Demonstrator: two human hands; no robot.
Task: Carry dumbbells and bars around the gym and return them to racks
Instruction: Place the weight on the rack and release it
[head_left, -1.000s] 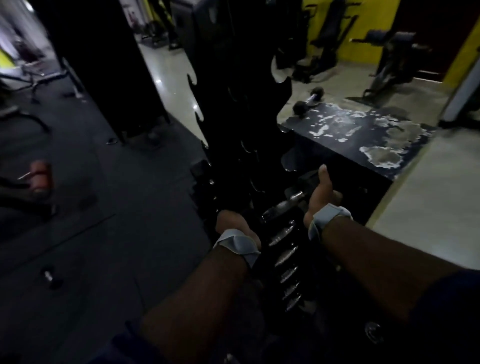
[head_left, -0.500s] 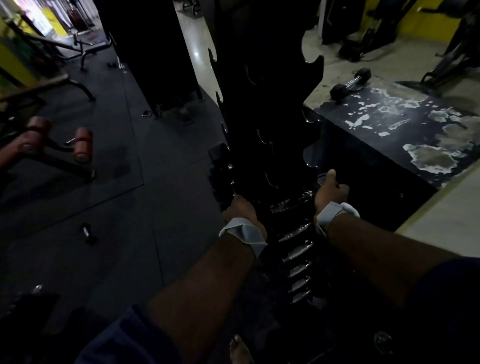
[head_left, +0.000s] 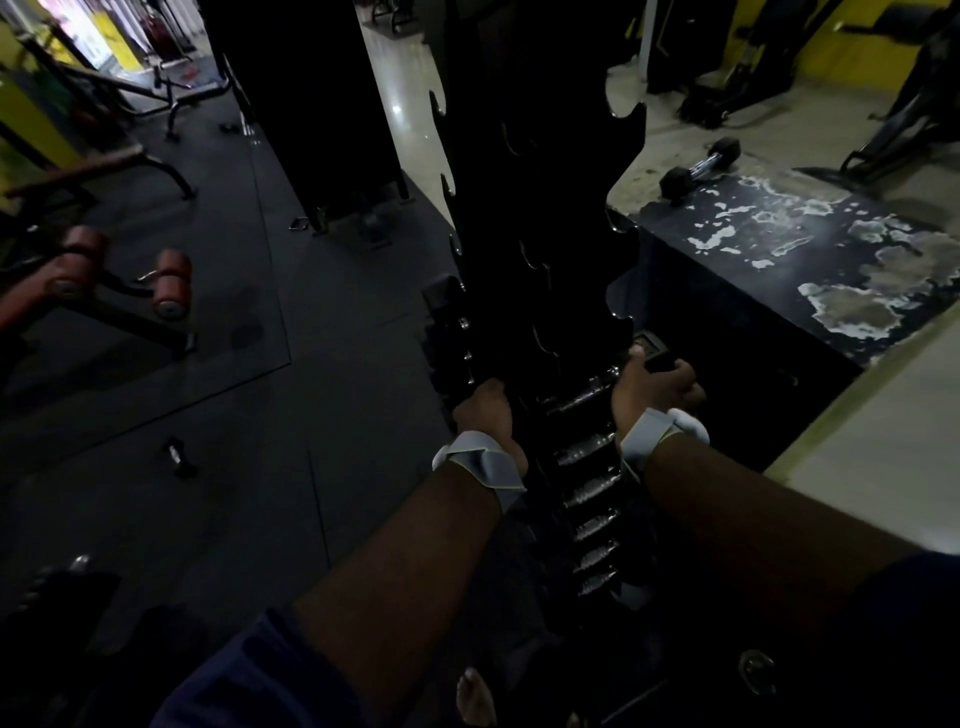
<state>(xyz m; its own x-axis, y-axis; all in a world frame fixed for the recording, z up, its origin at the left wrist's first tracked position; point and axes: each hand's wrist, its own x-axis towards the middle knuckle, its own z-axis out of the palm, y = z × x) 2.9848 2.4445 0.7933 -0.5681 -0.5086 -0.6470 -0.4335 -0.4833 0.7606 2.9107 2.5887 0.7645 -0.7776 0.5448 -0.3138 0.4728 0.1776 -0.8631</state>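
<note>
A tall black vertical dumbbell rack (head_left: 540, 197) with notched side plates stands right in front of me. Several dumbbells with chrome knurled handles lie stacked in its lower cradles (head_left: 589, 488). The topmost dumbbell (head_left: 587, 391) lies across the rack between my hands. My left hand (head_left: 485, 415) is closed at its left end, which is lost in the dark. My right hand (head_left: 657, 387) is closed over its black right head. Both wrists wear grey straps.
A black hex dumbbell (head_left: 698, 167) lies on the pale floor at the back right, beside a worn black platform (head_left: 779, 249). A small dumbbell (head_left: 177, 457) lies on the dark mat at left. A bench with red rollers (head_left: 171, 283) stands left. My bare foot (head_left: 475, 696) shows below.
The dumbbell has come down from a tilted hold to lie level across the rack. My right thumb, raised before, now wraps over the dumbbell's head. My view has tipped downward.
</note>
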